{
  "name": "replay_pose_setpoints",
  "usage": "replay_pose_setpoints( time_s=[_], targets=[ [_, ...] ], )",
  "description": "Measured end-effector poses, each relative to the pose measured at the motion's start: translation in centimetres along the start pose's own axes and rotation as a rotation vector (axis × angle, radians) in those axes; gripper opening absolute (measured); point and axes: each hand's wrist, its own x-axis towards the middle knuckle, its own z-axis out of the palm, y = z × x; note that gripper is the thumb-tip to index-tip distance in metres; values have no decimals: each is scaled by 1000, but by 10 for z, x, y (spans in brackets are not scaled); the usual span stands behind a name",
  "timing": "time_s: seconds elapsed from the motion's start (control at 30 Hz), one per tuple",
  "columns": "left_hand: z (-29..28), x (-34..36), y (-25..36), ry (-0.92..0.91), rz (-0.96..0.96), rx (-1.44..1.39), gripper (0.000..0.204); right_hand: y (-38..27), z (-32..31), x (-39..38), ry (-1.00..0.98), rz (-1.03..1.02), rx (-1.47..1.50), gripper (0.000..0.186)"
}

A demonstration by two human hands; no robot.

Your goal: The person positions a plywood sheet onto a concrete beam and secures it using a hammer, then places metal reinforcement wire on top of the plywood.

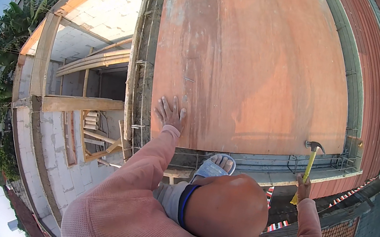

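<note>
A large reddish-brown plywood sheet [269, 71] lies in front of me, scuffed and streaked with dirt. My left hand [170, 114] rests flat on its near left corner, fingers spread. Beyond those fingertips, a thin nail-like piece [189, 79] shows on the sheet; whether it is driven in or lying loose I cannot tell. At the right, my right hand [303, 187] grips a claw hammer [311, 162] by its yellow handle. The hammer's dark metal head is up, over the sheet's near right corner.
Steel rebar [294, 163] runs in the channel along the sheet's near edge. My sandalled foot [216, 167] is beside that edge. A drop with timber beams [83, 106] and block walls [47, 136] opens at left. Red corrugated roofing [371, 59] lies at right.
</note>
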Motion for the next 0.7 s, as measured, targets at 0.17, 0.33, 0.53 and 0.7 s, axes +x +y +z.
replay_pose_setpoints(
  time_s=[0.17,0.33,0.53,0.7],
  targets=[
    [-23,110,35,-91,152,-327,75,4,3,13,45,-60,-34,28],
    [-82,207,98,-366,19,-204,87,9,0,7,56,16,-77,31],
    [-41,206,97,-216,-16,-46,86,6,0,5,48,39,-65,25],
    [4,206,80,40,14,-41,80,-3,-1,10,37,67,-84,25]
  ],
)
